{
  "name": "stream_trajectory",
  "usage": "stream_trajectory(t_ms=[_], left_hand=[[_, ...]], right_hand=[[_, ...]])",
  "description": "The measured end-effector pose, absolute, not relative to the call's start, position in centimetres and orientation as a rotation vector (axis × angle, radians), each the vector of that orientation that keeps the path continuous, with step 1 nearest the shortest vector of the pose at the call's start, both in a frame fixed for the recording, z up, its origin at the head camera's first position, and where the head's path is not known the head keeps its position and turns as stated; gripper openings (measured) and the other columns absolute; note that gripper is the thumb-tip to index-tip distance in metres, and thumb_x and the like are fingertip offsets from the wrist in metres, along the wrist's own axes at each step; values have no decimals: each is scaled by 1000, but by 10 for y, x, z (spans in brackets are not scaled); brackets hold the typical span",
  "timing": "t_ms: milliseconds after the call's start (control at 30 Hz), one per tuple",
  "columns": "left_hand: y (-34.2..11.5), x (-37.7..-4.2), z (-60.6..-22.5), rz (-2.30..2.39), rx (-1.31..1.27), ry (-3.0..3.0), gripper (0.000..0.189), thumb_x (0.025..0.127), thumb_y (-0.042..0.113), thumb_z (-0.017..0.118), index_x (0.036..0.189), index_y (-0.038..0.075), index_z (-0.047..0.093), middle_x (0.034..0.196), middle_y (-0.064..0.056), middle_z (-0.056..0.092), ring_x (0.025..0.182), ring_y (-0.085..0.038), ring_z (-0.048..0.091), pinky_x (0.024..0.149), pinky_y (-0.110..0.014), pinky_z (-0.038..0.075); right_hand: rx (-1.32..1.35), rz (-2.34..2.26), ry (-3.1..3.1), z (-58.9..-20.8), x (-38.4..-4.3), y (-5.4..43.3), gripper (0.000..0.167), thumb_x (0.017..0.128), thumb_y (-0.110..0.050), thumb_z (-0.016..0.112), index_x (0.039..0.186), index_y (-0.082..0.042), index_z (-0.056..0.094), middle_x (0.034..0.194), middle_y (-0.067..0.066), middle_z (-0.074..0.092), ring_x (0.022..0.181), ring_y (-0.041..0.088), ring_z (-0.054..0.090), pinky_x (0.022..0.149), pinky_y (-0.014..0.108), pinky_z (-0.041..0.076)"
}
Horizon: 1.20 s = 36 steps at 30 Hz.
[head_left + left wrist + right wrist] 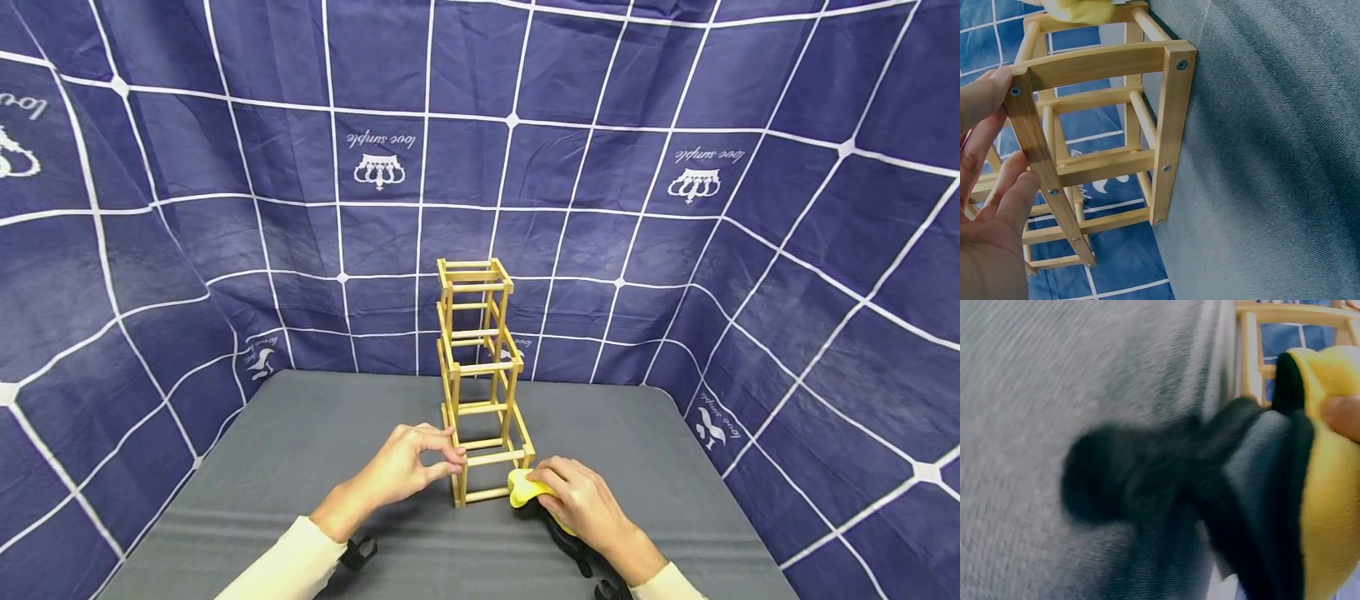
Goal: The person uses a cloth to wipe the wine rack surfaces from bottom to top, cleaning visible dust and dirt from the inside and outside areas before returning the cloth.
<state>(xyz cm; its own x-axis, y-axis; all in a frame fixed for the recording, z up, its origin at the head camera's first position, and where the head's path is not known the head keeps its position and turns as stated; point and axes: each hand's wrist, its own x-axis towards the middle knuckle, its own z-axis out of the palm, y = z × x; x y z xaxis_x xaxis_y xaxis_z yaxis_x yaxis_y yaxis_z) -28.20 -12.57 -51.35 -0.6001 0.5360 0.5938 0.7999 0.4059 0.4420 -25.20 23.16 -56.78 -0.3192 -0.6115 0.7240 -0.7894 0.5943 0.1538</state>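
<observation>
I see a grey cloth-covered worktop (315, 450) carrying a tall open wooden rack (480, 375), which stands upright around the middle, a little toward the near edge, with a yellow cloth (522, 489) lying at the rack's near right foot, touching the grey surface there.

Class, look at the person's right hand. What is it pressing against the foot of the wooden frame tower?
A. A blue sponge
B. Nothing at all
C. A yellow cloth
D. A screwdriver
C: the right hand presses a yellow cloth against the wooden frame tower at its base.
</observation>
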Motion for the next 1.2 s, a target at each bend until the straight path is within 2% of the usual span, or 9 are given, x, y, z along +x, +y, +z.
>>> stream_trajectory(t_ms=[133,300,400,567,733,800,933,1067,1200], left_hand=[[-125,-283,-516,-1033,-1155,-2305,18,88,13,102,98,24,92,108,11,91,124,-35,85,111,-56,69],[-125,-279,-517,-1044,-1124,-2327,18,92,12,100,101,25,92,108,11,91,127,-39,84,112,-58,68],[-123,-277,-517,-1050,-1120,-2319,16,93,12,99,103,23,92,109,10,91,128,-39,84,113,-58,68],[-123,-280,-514,-1024,-1106,-2260,18,93,10,98,106,20,92,111,7,91,118,-28,87,107,-51,71],[-123,-294,-502,-972,-974,-2113,29,93,4,98,119,15,89,120,0,88,114,-22,86,105,-36,69],[-123,-302,-493,-946,-913,-2033,36,92,1,97,125,10,87,126,-6,86,120,-27,84,108,-39,67],[-121,-318,-472,-923,-854,-1974,47,94,-1,95,138,5,83,142,-19,80,135,-39,78,115,-55,63],[-120,-332,-463,-916,-914,-2049,42,99,1,90,140,5,82,151,-20,79,149,-49,70,126,-62,57],[-120,-342,-464,-946,-963,-2055,34,98,-4,89,131,4,86,140,-17,85,143,-48,75,124,-59,59]], right_hand=[[1088,401,-1964,-562,-249,234,47,77,-5,99,121,-13,83,116,0,80,98,19,78,88,36,65],[1122,490,-1871,-547,-247,240,17,111,-21,80,122,-10,84,115,4,80,96,21,76,85,34,63],[1110,570,-1800,-534,-246,243,29,119,-30,70,119,-5,84,112,8,81,94,24,75,85,31,62],[1047,651,-1747,-510,-249,239,31,118,-29,72,120,-1,84,112,13,81,95,28,77,90,28,63],[1031,581,-1832,-499,-256,232,21,115,-23,77,126,-7,85,118,9,82,99,28,79,88,38,62],[1025,529,-1889,-499,-259,231,21,106,-15,86,126,-10,85,120,8,82,101,27,79,88,40,62],[1010,457,-2003,-498,-261,226,43,84,-4,98,125,-12,85,121,4,84,104,23,80,87,40,62],[1008,407,-2085,-495,-263,217,43,83,-7,101,123,-14,86,118,-1,87,102,19,80,82,40,61],[1024,331,-2139,-493,-265,204,42,83,-10,103,120,-19,85,114,-4,87,101,15,79,79,37,60]])
